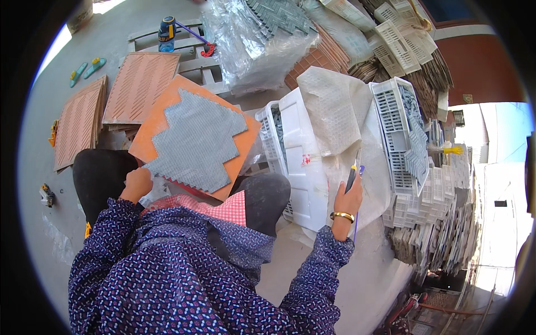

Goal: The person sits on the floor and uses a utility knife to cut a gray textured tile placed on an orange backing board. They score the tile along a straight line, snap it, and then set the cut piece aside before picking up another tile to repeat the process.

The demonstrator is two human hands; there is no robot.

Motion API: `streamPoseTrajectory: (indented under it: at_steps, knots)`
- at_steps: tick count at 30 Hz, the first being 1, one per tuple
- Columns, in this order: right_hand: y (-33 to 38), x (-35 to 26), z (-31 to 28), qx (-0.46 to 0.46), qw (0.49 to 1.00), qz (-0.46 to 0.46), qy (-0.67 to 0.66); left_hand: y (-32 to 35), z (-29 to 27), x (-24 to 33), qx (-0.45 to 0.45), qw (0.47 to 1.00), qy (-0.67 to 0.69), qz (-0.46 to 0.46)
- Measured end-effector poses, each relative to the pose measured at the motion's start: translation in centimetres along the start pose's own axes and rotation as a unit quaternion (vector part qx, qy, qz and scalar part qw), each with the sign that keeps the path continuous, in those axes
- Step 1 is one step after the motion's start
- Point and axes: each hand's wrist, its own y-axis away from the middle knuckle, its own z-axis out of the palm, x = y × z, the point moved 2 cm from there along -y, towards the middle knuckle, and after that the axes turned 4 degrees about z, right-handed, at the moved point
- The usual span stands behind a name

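Across my lap lies an orange board (245,162) bearing a grey-blue herringbone mosaic tile sheet (195,139) with stepped, zigzag edges. My left hand (137,184) is closed at the sheet's near left corner; what its curled fingers pinch is hidden. To the right, my right hand (348,200) grips a utility knife (351,177) with a black and yellow handle, its blade pointing away from me. The knife is over translucent plastic sheeting (371,195), apart from the mosaic. A thin purple stick (355,226) shows beside that wrist.
White crates (393,123) with grey tile pieces stand on the right, beside bubble wrap (329,106). Pinkish grooved boards (139,86) lean at left. Beyond are a plastic-wrapped stack (229,50), a blue bottle (167,34) and slippers (95,68).
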Motion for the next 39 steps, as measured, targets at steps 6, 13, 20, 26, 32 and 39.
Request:
streamPoseTrajectory:
  at_steps: [6, 13, 20, 26, 32, 39]
  knots:
    - [-0.9, 4.8, 1.3, -0.109, 0.993, -0.022, 0.034, 0.1, -4.2, 5.4, 0.088, 0.974, 0.076, 0.197]
    - [0.3, 0.0, 1.1, 0.035, 0.986, -0.162, -0.004, -0.7, -2.4, 5.9, 0.102, 0.960, -0.024, 0.260]
    - [5.3, -9.8, 4.9, -0.113, 0.929, -0.240, -0.257, -1.1, -1.8, 5.7, 0.151, 0.941, -0.125, 0.274]
    - [8.8, -13.4, 10.6, -0.223, 0.889, -0.282, -0.284, -1.0, -1.5, 5.8, 0.141, 0.936, -0.113, 0.303]
    - [2.3, -12.0, 16.5, -0.294, 0.954, -0.035, -0.035, -0.6, -1.9, 6.0, 0.145, 0.930, -0.106, 0.320]
    - [-0.6, -9.9, 23.1, -0.358, 0.846, 0.228, -0.324, 0.0, -1.7, 5.8, 0.141, 0.938, -0.125, 0.290]
